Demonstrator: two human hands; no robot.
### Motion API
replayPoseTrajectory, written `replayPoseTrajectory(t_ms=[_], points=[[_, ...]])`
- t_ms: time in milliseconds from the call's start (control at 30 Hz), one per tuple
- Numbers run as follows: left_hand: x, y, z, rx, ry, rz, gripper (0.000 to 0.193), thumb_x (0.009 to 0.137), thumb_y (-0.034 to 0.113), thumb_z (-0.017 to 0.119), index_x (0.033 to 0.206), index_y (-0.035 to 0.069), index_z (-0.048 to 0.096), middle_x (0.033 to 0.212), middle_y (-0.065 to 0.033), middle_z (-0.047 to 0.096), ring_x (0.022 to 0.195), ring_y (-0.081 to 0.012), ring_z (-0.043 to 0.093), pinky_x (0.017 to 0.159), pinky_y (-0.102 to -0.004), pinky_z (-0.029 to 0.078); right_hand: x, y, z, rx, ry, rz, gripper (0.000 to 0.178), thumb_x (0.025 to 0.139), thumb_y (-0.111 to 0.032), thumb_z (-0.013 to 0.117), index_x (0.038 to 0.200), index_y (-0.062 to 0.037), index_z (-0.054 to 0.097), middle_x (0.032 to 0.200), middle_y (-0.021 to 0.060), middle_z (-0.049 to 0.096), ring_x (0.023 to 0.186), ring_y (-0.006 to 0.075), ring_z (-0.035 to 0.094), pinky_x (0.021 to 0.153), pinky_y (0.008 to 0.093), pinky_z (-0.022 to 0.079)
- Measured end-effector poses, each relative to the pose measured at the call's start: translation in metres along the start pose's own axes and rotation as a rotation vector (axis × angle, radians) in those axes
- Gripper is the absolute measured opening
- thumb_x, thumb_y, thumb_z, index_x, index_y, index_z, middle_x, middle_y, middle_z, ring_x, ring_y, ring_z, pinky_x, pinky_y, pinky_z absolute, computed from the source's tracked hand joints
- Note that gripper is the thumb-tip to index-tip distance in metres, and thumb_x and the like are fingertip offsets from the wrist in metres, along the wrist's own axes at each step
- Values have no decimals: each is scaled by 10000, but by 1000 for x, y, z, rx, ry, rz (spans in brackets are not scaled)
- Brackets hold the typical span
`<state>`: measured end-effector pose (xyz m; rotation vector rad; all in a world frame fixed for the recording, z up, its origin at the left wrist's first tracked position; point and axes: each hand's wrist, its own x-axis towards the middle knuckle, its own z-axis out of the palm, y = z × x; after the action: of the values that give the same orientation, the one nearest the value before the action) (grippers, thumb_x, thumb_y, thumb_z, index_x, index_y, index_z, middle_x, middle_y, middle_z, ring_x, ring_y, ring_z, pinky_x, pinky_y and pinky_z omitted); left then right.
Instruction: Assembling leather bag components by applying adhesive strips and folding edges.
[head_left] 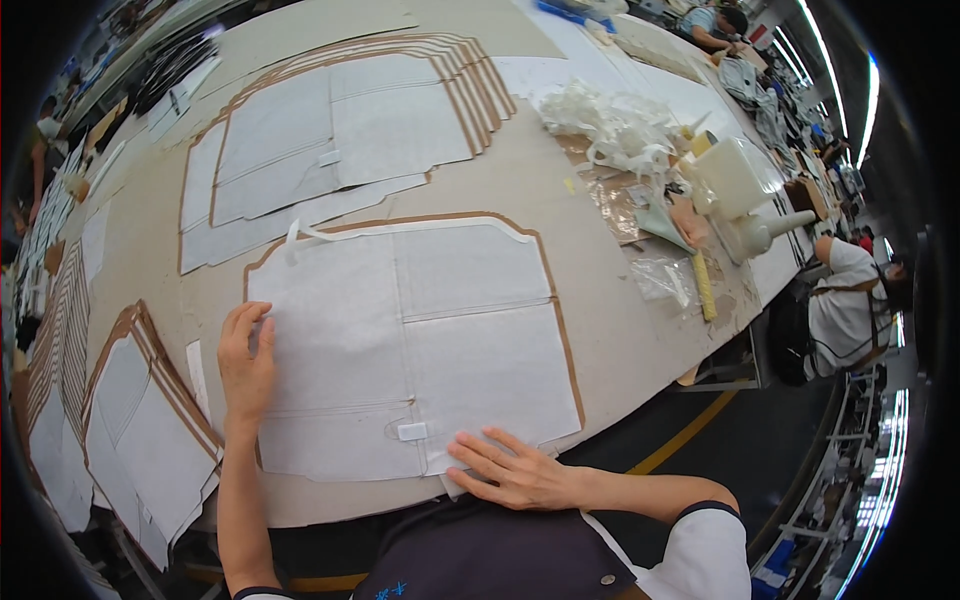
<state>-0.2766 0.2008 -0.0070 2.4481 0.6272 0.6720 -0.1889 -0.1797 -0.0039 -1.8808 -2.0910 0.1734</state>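
A pale grey-white panel (330, 340) with a brown edge and stitched seams lies flat before me on the table. My left hand (246, 362) rests at its left edge, fingers slightly curved and thumb apart, holding nothing visible. My right hand (515, 474) lies over the panel's lower edge at the right, fingers spread and flat. A white strip of tape (440, 224) runs along the upper edge, its loose end curling up at the upper left. A small white label (412, 431) sits by the lower middle seam.
Beyond lies a fanned stack of similar panels (390, 115). More panels (125, 430) overlap the table's left edge. At the right are crumpled plastic (610, 125), a translucent container (738, 178), a bottle (745, 238) and a yellow roll (704, 287). A person (850, 305) sits off the right edge.
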Motion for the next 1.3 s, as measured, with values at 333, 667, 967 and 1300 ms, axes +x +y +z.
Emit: replayPoseTrajectory(t_ms=[333, 667, 967, 1300], points=[[38, -12, 16, -500, -49, -362, 323, 1036, 272, 556, 1215, 15, 637, 1037, -53, 675, 864, -109, 627, 769, -260, 507, -17, 4, -57, -114, 188, -101, 290, 882, -89, 603, 1102, 99, 618, 1165, 266, 646, 1077, 335, 666, 829, 382, 548], [63, -2, 7, -656, -362, -582, 476, 1056, 427, 476, 1246, 7, 594, 1038, -95, 677, 880, -149, 654, 798, -278, 546, 2, 30, -46, 102, 83, 63, 372, 854, -177, 686, 1172, 11, 637, 1222, 191, 635, 1127, 325, 628, 910, 414, 506], [126, 1, 21, -559, -347, -680, 679, 944, 642, 547, 1179, 12, 638, 943, -92, 684, 796, -146, 668, 722, -294, 549, 19, 35, -17, -13, -7, -58, 294, 909, -201, 675, 1135, -15, 655, 1350, 204, 586, 1223, 323, 596, 955, 449, 491], [134, 13, 42, -279, -584, -353, 172, 817, 173, 703, 897, 22, 690, 816, -90, 719, 657, -131, 679, 598, -284, 506, 10, 40, -57, -14, -224, -318, 149, 834, -150, 621, 898, -20, 656, 1055, 142, 601, 1013, 262, 594, 784, 337, 488]])
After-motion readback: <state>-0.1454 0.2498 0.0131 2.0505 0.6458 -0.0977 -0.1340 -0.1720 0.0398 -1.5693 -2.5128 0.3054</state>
